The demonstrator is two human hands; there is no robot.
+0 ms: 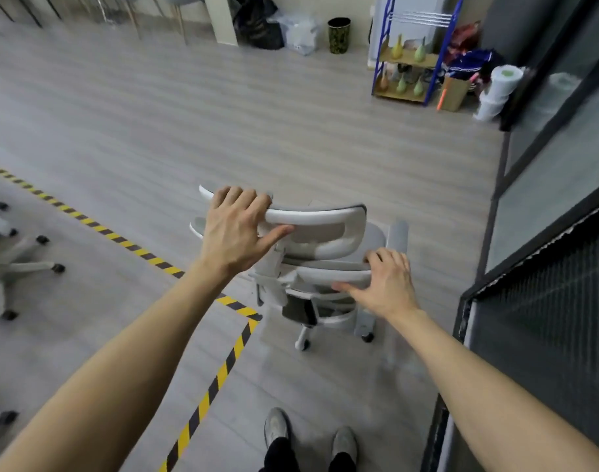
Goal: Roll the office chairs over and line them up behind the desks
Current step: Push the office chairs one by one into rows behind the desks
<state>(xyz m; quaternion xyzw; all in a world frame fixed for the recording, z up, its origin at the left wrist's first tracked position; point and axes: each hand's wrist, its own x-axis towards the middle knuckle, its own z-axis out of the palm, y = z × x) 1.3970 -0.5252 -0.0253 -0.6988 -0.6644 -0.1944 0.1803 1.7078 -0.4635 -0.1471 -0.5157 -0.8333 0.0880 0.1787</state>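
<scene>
Under the left hand: office chair headrest, fingers curled over the top, thumb beneath. Right hand gripped the backrest rim lower down. Hazard tape left of the chair.

1. Both arms bare, stretched fwd & down, forearms converging toward centre.
2. Left hand: higher & further fwd, back of hand up, fingers curled over the headrest top edge, thumb pressed under it.
3. Right hand: lower, nearer the body, fingers hooked over the backrest rim, thumb stuck out to the left.
4. Both wrists roughly straight.
</scene>
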